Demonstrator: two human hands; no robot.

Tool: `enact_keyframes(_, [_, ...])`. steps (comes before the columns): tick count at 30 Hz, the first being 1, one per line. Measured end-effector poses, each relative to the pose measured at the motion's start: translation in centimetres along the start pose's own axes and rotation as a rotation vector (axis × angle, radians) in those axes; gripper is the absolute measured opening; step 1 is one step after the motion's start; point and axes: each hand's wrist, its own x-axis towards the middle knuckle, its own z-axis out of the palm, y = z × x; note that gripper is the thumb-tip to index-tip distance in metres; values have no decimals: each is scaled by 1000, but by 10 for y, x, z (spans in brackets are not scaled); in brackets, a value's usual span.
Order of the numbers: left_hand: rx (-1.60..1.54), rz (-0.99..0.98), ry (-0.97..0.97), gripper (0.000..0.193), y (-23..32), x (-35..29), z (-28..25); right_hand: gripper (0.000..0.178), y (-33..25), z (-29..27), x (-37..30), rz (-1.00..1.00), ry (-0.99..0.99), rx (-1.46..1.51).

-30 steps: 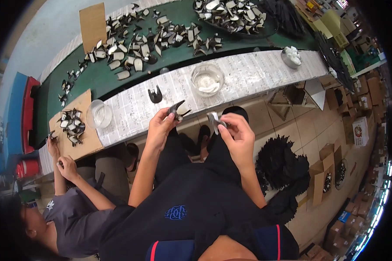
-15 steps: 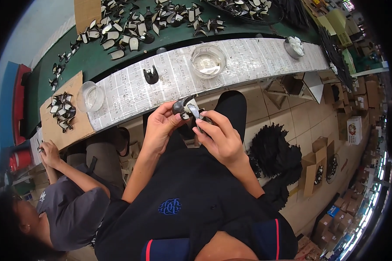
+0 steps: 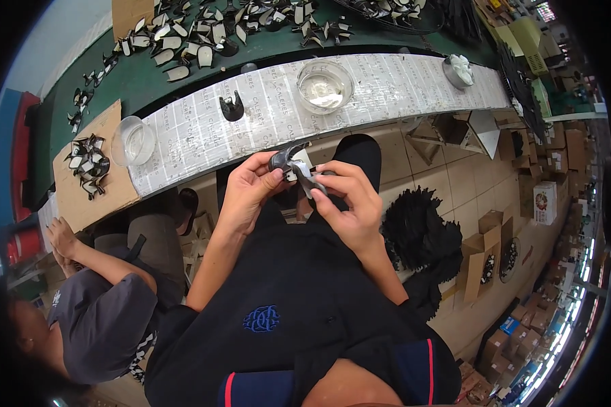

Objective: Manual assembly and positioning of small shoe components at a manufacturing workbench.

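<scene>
In front of my body, over my lap, my left hand [image 3: 252,188] pinches a shiny black curved piece with cream-coloured flaps [image 3: 283,161], which looks like a covered shoe heel. My right hand [image 3: 348,197] is closed at its other side. Between its thumb and fingers lies a narrow dark grey thing [image 3: 311,182], touching the piece; whether it is a flap or a separate tool I cannot tell. A similar black piece [image 3: 231,108] stands on the paper-covered ledge [image 3: 265,91] beyond my hands.
The ledge carries a clear round bowl [image 3: 325,87], another clear bowl [image 3: 134,140] and a tub of white wads [image 3: 459,71]. Many similar pieces [image 3: 204,55] lie on the green table. A co-worker's hands [image 3: 63,239] are at left. Black fringed material [image 3: 419,234] and a carton [image 3: 478,261] are at right.
My right hand has turned slightly and its fingers have shifted along the dark grey thing. The view has shifted a little. At left, the co-worker's hand has moved slightly.
</scene>
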Motion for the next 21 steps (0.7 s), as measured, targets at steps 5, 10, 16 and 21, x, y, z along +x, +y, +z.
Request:
enact_keyframes(5, [7,-6,27,29,-1,-1,-4,24,-6,-6,-3,149,54,366])
enact_keyframes(10, [12,-5,36,29,-4,-2,-6,26,1,-13,3,39,16,-40])
enact_keyframes(16, [64,2,54,30,-4,-6,-1,26,-2,-7,10,-104,-74,-172])
enact_keyframes(21, [86,8,36,30,-3,-7,2,27,0,-4,9,-120,-109,-160])
